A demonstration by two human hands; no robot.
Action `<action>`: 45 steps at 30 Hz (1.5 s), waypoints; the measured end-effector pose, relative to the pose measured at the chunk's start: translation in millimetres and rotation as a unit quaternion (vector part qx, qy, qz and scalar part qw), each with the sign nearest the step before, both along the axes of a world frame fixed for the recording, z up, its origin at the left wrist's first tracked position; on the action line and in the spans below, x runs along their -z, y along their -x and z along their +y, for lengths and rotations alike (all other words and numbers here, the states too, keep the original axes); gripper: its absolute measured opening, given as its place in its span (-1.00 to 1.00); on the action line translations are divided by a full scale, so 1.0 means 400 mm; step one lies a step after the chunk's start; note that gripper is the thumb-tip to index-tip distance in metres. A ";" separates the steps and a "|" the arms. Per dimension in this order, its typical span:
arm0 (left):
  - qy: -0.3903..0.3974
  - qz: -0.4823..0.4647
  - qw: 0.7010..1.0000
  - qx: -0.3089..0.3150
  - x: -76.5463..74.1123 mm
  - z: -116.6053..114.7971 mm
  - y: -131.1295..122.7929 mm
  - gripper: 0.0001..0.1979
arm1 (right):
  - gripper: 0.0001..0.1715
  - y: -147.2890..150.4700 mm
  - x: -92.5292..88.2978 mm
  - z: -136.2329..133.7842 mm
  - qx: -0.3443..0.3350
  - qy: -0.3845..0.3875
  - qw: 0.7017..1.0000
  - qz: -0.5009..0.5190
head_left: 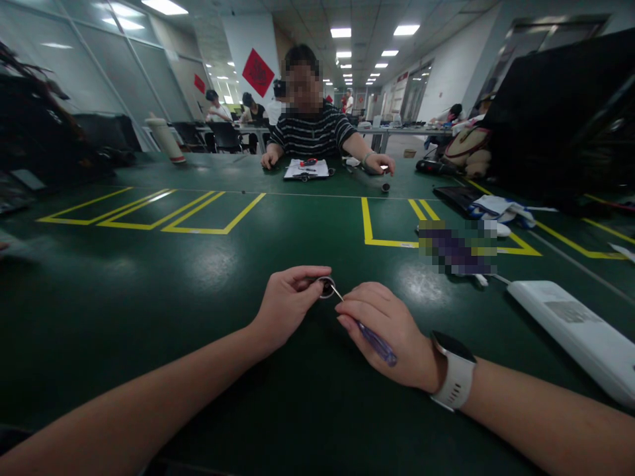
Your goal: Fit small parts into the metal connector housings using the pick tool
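a dark green tabletop (238,423) fills the near part of the scene, dulled by soft patches of glare. above it the right hand (384,324), a watch with a white strap (455,380) on its wrist, is wrapped around a screwdriver (376,344) with a see-through purple handle. the shaft slants far and left to a small round metal part (327,289). the left hand (290,297) pinches that part at its left side, thumb and fingers closed on it, so it sits just right of the fingertips, between the hands; whether the tip touches it, i cannot tell.

to the right lies a long white box (570,330). farther off, yellow tape (391,243) outlines bays left and right, a blurred purple object (456,251) lying over the right ones. at the far side a person in a striped shirt (317,135) sits behind a clipboard (295,170); a pale tumbler (166,139) stands far left. beyond are more seated people, a pillar with a red diamond (258,71) and lit ceiling panels (340,32).
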State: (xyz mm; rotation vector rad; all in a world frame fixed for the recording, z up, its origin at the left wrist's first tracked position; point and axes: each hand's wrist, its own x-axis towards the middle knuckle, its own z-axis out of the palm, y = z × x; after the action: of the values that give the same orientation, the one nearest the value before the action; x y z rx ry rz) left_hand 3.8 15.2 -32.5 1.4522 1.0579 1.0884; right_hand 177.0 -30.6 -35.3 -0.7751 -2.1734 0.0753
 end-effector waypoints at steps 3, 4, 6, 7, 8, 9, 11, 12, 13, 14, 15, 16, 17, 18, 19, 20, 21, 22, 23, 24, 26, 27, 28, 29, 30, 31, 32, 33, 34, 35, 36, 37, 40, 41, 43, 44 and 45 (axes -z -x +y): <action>0.004 0.004 1.000 0.001 -0.001 0.001 0.000 -0.77 | -0.85 0.000 -0.002 -0.001 -0.001 0.004 1.000 -0.020; 0.006 0.005 1.000 -0.001 -0.001 0.001 0.000 -0.77 | -0.84 0.000 -0.001 -0.001 -0.003 0.005 1.000 -0.024; 0.008 0.004 1.000 -0.004 -0.002 0.001 0.000 -0.77 | -0.84 -0.001 0.000 -0.001 -0.007 0.004 1.000 -0.030; 0.008 0.002 1.000 -0.006 -0.003 0.001 0.000 -0.77 | -0.84 -0.002 0.000 -0.001 -0.007 0.004 0.999 -0.031; 0.006 0.000 1.000 -0.006 -0.003 0.001 0.000 -0.77 | -0.84 -0.002 0.001 -0.001 -0.006 0.004 0.999 -0.032; 0.005 -0.002 1.000 -0.006 -0.003 0.001 0.000 -0.77 | -0.84 -0.002 0.001 -0.001 -0.006 0.004 0.999 -0.032; 0.003 -0.003 1.000 -0.008 -0.004 0.000 -0.001 -0.77 | -0.84 -0.001 0.001 0.000 -0.006 0.005 0.999 -0.032; 0.005 -0.002 1.000 -0.007 -0.005 -0.001 -0.002 -0.76 | -0.84 -0.001 0.001 0.001 -0.006 0.007 0.999 -0.032; 0.007 0.001 1.000 -0.004 -0.006 -0.002 -0.002 -0.76 | -0.84 0.000 0.001 0.001 -0.006 0.009 0.999 -0.032; 0.009 0.004 1.000 -0.002 -0.007 -0.003 -0.002 -0.77 | -0.84 0.000 0.002 0.002 -0.006 0.012 0.999 -0.031; 0.008 0.009 1.000 -0.001 -0.009 -0.004 -0.002 -0.77 | -0.84 0.001 0.003 0.002 -0.007 0.014 0.999 -0.029; 0.005 0.014 1.000 0.001 -0.010 -0.006 -0.003 -0.78 | -0.84 0.001 0.004 0.003 -0.008 0.015 0.999 -0.027; 0.002 0.017 1.000 0.002 -0.011 -0.007 -0.003 -0.79 | -0.84 0.001 0.005 0.003 -0.009 0.015 1.000 -0.024; -0.002 0.019 1.000 0.002 -0.012 -0.007 -0.002 -0.79 | -0.83 0.001 0.006 0.002 -0.011 0.015 1.000 -0.021; -0.004 0.019 1.000 0.002 -0.013 -0.008 -0.002 -0.79 | -0.83 0.000 0.007 0.002 -0.012 0.014 1.000 -0.019; -0.004 0.018 1.000 0.004 -0.013 -0.008 -0.002 -0.78 | -0.83 0.000 0.008 0.001 -0.013 0.012 1.000 -0.018; -0.002 0.015 1.000 0.006 -0.014 -0.007 -0.002 -0.78 | -0.83 -0.001 0.009 0.000 -0.013 0.009 1.000 -0.015; 0.000 0.011 1.000 0.006 -0.014 -0.006 -0.002 -0.78 | -0.83 -0.001 0.010 0.000 -0.012 0.007 1.000 -0.013; 0.003 0.006 1.000 0.008 -0.014 -0.005 -0.002 -0.78 | -0.82 -0.002 0.010 -0.001 -0.011 0.006 1.000 -0.012; 0.007 0.002 1.000 0.009 -0.014 -0.003 -0.003 -0.77 | -0.82 -0.002 0.009 -0.001 -0.011 0.005 1.000 -0.009; 0.014 -0.007 1.000 0.009 -0.014 -0.001 -0.003 -0.77 | -0.82 -0.002 0.009 -0.001 -0.012 0.003 1.000 -0.004; 0.018 -0.010 1.000 0.007 -0.013 0.000 -0.004 -0.77 | -0.82 -0.002 0.008 0.000 -0.014 0.002 1.000 0.000; 0.021 -0.013 1.000 0.006 -0.013 0.000 -0.004 -0.76 | -0.82 -0.003 0.008 0.000 -0.017 0.002 1.000 0.003; 0.024 -0.015 1.000 0.003 -0.012 0.000 -0.005 -0.76 | -0.82 -0.004 0.008 0.001 -0.021 0.004 1.000 0.005; 0.026 -0.018 0.999 0.001 -0.012 -0.001 -0.005 -0.76 | -0.81 -0.004 0.009 0.001 -0.024 0.008 1.000 0.005; 0.029 -0.021 0.999 0.001 -0.013 -0.003 -0.005 -0.76 | -0.81 -0.005 0.009 0.001 -0.027 0.013 1.000 0.004; 0.030 -0.024 0.999 0.002 -0.013 -0.004 -0.006 -0.76 | -0.81 -0.005 0.009 0.002 -0.030 0.018 0.999 0.003; 0.031 -0.026 0.999 0.002 -0.014 -0.006 -0.006 -0.76 | -0.81 -0.004 0.009 0.002 -0.031 0.023 0.999 0.001; 0.031 -0.028 0.999 0.003 -0.015 -0.007 -0.006 -0.76 | -0.81 -0.004 0.009 0.002 -0.031 0.027 0.999 -0.002; 0.031 -0.029 0.999 0.003 -0.016 -0.008 -0.006 -0.76 | -0.82 -0.003 0.008 0.002 -0.030 0.030 0.999 -0.005; 0.032 -0.030 0.999 0.002 -0.016 -0.009 -0.007 -0.76 | -0.83 -0.002 0.008 0.002 -0.028 0.032 0.999 -0.007; 0.032 -0.029 0.999 0.001 -0.016 -0.009 -0.007 -0.76 | -0.84 -0.001 0.008 0.002 -0.027 0.033 0.999 -0.011; 0.031 -0.023 0.999 -0.001 -0.015 -0.007 -0.007 -0.77 | -0.84 0.001 0.008 0.003 -0.026 0.035 0.999 -0.020; 0.031 -0.021 0.999 0.000 -0.015 -0.007 -0.007 -0.77 | -0.84 0.001 0.008 0.004 -0.026 0.036 0.999 -0.022; 0.033 -0.019 0.999 0.002 -0.014 -0.006 -0.007 -0.77 | -0.82 -0.001 0.009 0.003 -0.028 0.039 0.999 -0.017; 0.037 -0.020 0.999 0.007 -0.013 -0.004 -0.006 -0.75 | -0.81 -0.002 0.010 0.003 -0.030 0.038 0.999 -0.006; 0.043 -0.023 0.999 0.016 -0.011 -0.002 -0.005 -0.72 | -0.80 -0.003 0.009 0.002 -0.030 0.036 0.999 0.010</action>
State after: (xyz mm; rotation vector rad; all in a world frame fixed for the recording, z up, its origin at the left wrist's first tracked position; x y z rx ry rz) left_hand 5.7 14.3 -28.1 1.3657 1.0339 1.0375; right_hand 178.2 -29.9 -39.1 -0.7452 -2.1862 0.1918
